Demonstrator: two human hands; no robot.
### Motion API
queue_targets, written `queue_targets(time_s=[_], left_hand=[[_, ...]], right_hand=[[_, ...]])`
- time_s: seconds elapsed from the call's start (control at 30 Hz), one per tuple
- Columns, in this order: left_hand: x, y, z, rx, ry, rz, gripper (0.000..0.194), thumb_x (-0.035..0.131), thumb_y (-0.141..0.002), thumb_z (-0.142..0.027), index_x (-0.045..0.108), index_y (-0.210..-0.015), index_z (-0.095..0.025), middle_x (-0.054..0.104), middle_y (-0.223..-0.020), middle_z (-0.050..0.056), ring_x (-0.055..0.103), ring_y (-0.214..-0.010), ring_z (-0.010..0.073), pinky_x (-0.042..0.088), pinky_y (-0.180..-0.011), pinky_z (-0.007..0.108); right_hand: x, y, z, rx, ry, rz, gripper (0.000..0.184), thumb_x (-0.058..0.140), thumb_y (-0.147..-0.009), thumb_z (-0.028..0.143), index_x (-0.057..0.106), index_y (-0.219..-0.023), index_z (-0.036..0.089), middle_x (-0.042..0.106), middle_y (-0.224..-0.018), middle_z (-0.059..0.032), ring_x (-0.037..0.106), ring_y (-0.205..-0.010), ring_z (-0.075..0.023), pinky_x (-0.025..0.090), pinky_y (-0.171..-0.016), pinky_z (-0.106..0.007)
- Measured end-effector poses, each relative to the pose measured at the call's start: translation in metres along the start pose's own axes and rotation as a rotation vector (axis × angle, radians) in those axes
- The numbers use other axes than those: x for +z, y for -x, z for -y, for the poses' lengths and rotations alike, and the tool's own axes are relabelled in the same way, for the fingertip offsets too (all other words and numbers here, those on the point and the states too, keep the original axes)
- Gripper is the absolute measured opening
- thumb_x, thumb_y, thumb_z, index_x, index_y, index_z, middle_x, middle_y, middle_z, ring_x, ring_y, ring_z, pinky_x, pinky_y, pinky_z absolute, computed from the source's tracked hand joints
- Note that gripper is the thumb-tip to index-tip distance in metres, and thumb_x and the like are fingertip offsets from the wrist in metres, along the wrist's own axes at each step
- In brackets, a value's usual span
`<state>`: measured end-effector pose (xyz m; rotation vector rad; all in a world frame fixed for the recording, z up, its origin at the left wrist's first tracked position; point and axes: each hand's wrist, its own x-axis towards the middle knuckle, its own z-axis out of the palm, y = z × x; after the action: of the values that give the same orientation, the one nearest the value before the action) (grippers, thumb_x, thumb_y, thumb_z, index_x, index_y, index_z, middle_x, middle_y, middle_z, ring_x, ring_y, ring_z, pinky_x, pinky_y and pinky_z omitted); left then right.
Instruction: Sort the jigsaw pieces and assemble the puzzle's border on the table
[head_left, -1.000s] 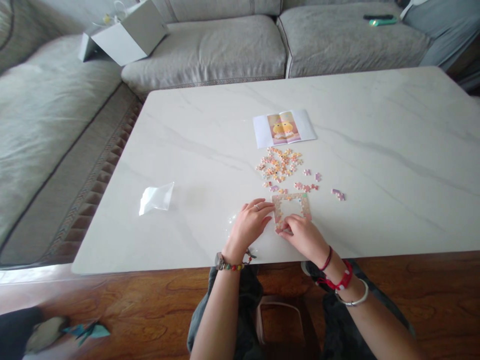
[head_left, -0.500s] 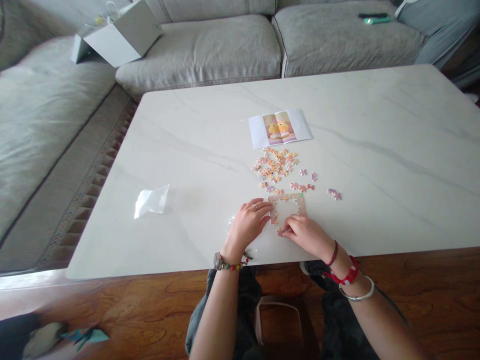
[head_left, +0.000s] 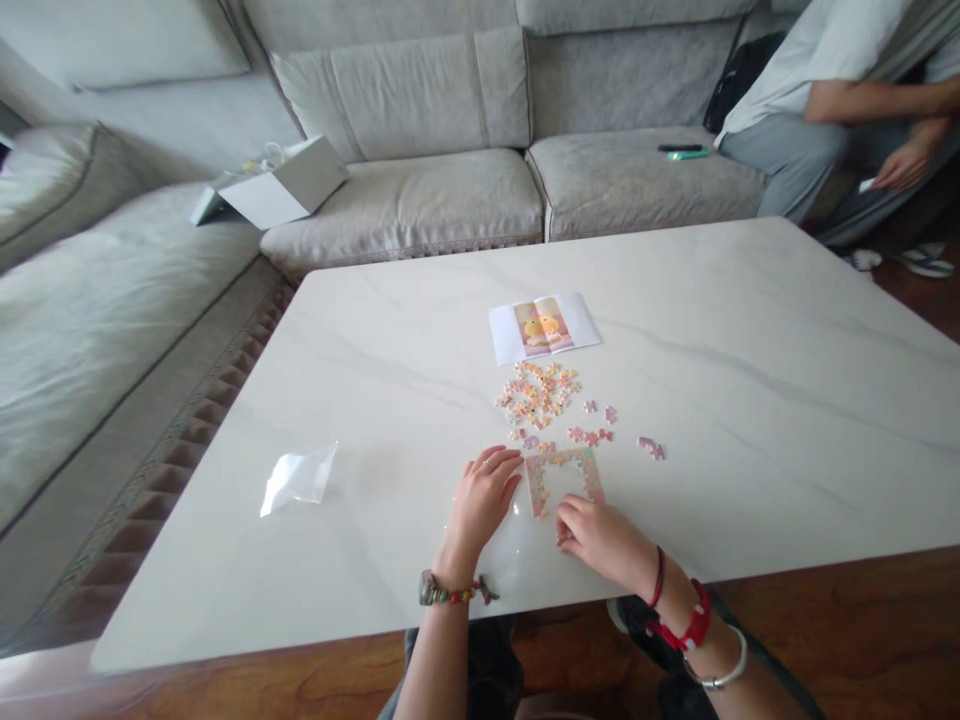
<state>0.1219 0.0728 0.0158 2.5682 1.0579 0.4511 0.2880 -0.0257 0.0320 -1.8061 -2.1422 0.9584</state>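
A partly joined jigsaw border (head_left: 535, 490) lies on the white marbled table, its middle showing bare tabletop. My left hand (head_left: 484, 497) rests by the border's upper left corner, fingers stretched out, holding nothing. At the lower right of the border, my right hand (head_left: 600, 540) is closed in a pinch on a small puzzle piece (head_left: 561, 536), mostly covered by the fingertips. Loose puzzle pieces (head_left: 538, 393) are heaped beyond the border. Several pink and purple pieces (head_left: 591, 436) lie between heap and border. Behind them is a creased picture sheet (head_left: 546, 327) with yellow figures.
A clear plastic bag (head_left: 298, 480) lies on the left of the table (head_left: 375, 400). Joined purple pieces (head_left: 651, 447) sit to the right. Behind stands a grey sofa (head_left: 442, 195) with a white box (head_left: 296, 185). Another person (head_left: 847, 120) sits at the far right.
The view has tipped upward, showing more sofa and the seated person. My left hand has shifted off the border's left side. My right hand has drawn a piece away from the border's lower edge.
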Motion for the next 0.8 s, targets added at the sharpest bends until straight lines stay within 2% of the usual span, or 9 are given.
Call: queue_targets(time_s=[0.07, 0.13, 0.23, 0.3, 0.4, 0.53, 0.63, 0.8], left_hand=[[0.002, -0.006, 0.004, -0.002, 0.002, -0.051, 0.023, 0.048, -0.082, -0.017, 0.057, -0.102, -0.022, 0.061, -0.106, 0.004, 0.051, -0.104, 0.02, 0.045, -0.082, 0.037], [0.004, -0.013, 0.006, -0.003, 0.007, -0.091, 0.023, 0.047, -0.082, -0.017, 0.057, -0.102, -0.021, 0.061, -0.105, 0.005, 0.051, -0.103, 0.0201, 0.046, -0.082, 0.037], [0.007, -0.02, 0.006, -0.008, 0.013, -0.115, 0.023, 0.046, -0.083, -0.019, 0.057, -0.103, -0.021, 0.061, -0.106, 0.006, 0.051, -0.103, 0.0206, 0.046, -0.081, 0.037], [0.01, -0.024, 0.005, -0.004, 0.018, -0.113, 0.022, 0.046, -0.083, -0.019, 0.057, -0.102, -0.021, 0.061, -0.106, 0.005, 0.051, -0.103, 0.0205, 0.046, -0.081, 0.037], [0.012, -0.027, 0.005, 0.008, 0.027, -0.107, 0.021, 0.046, -0.082, -0.018, 0.057, -0.1, -0.021, 0.061, -0.105, 0.005, 0.051, -0.103, 0.02, 0.047, -0.081, 0.037], [0.012, -0.027, 0.004, 0.014, 0.041, -0.117, 0.021, 0.046, -0.083, -0.019, 0.058, -0.1, -0.022, 0.061, -0.103, 0.005, 0.052, -0.101, 0.0194, 0.047, -0.081, 0.037], [0.011, -0.026, 0.005, 0.021, 0.054, -0.123, 0.021, 0.046, -0.083, -0.02, 0.057, -0.1, -0.022, 0.061, -0.104, 0.006, 0.052, -0.102, 0.0195, 0.047, -0.082, 0.037], [0.008, -0.021, 0.009, 0.026, 0.06, -0.121, 0.021, 0.046, -0.083, -0.019, 0.057, -0.1, -0.021, 0.061, -0.104, 0.006, 0.052, -0.102, 0.0198, 0.046, -0.083, 0.037]], right_hand=[[-0.011, 0.0, -0.007, -0.024, -0.114, -0.068, 0.006, 0.054, -0.071, 0.012, 0.055, -0.07, 0.018, 0.06, -0.073, -0.0005, 0.056, -0.067, -0.0127, 0.041, -0.063, -0.022], [-0.028, 0.002, -0.023, 0.022, -0.254, -0.176, 0.007, 0.051, -0.074, 0.016, 0.056, -0.071, 0.019, 0.06, -0.067, 0.0013, 0.055, -0.061, -0.0109, 0.041, -0.059, -0.021], [-0.049, 0.009, -0.058, 0.264, -0.346, -0.38, 0.013, 0.048, -0.077, 0.026, 0.058, -0.073, 0.019, 0.06, -0.06, 0.0015, 0.055, -0.052, -0.011, 0.042, -0.053, -0.022], [-0.054, 0.014, -0.081, 0.339, -0.281, -0.442, 0.013, 0.05, -0.074, 0.026, 0.059, -0.067, 0.019, 0.06, -0.061, 0.0004, 0.055, -0.053, -0.0123, 0.043, -0.054, -0.024], [-0.049, 0.014, -0.099, 0.332, -0.066, -0.547, 0.008, 0.052, -0.07, 0.021, 0.059, -0.066, 0.019, 0.058, -0.072, -0.003, 0.056, -0.061, -0.0146, 0.045, -0.061, -0.027], [-0.038, 0.003, -0.094, 0.258, 0.079, -0.691, 0.017, 0.05, -0.074, 0.02, 0.06, -0.087, 0.018, 0.055, -0.085, -0.0062, 0.055, -0.068, -0.0158, 0.046, -0.066, -0.03], [-0.032, -0.009, -0.084, 0.226, 0.133, -0.721, 0.022, 0.047, -0.078, 0.021, 0.058, -0.097, 0.019, 0.053, -0.091, -0.0084, 0.055, -0.078, -0.0184, 0.046, -0.07, -0.031], [-0.024, -0.02, -0.08, 0.247, 0.186, -0.673, 0.016, 0.046, -0.078, 0.018, 0.059, -0.087, 0.02, 0.055, -0.088, -0.0078, 0.054, -0.082, -0.0196, 0.044, -0.072, -0.033]])
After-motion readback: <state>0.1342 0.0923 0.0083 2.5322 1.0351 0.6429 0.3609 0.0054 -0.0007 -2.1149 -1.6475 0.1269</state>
